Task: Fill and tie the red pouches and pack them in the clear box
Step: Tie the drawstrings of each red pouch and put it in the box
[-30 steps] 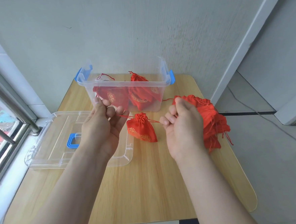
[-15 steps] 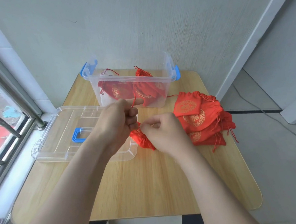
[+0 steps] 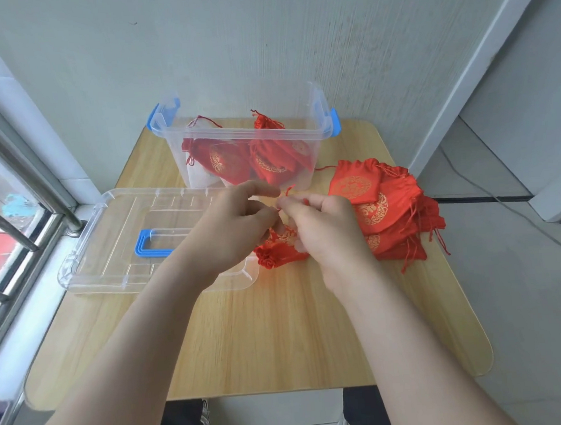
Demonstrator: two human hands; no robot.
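Pinching a thin red drawstring [image 3: 289, 191] between them, the left hand [image 3: 237, 228] and the right hand [image 3: 326, 229] meet fingertip to fingertip over the middle of the light wooden tabletop [image 3: 264, 329]. The left hand holds the cord with its thumb and curled fingers while its index finger sticks out straight toward the right. The right hand has its fingers bunched around the cord's other part, knuckles up. A short loose end of the cord curls up just above the fingertips.

Below the hands, a small red fabric pouch [image 3: 277, 250] with gold print lies on the tabletop, partly hidden by both palms; its gathered neck points toward the near left and touches the edge of a clear plastic lid [image 3: 116, 257]. That lid lies flat on the left side of the tabletop, its blue handle [image 3: 145, 246] facing up.

At the far edge stands the clear plastic box [image 3: 306, 177], open, with blue latches [image 3: 335, 125] on its ends. Inside it sit filled red pouches [image 3: 232, 159], tied, with their cords poking above the rim.

To the right of the hands, a stack of flat red pouches [image 3: 382, 212] with gold round emblems rests on the tabletop, cords trailing off its near side.
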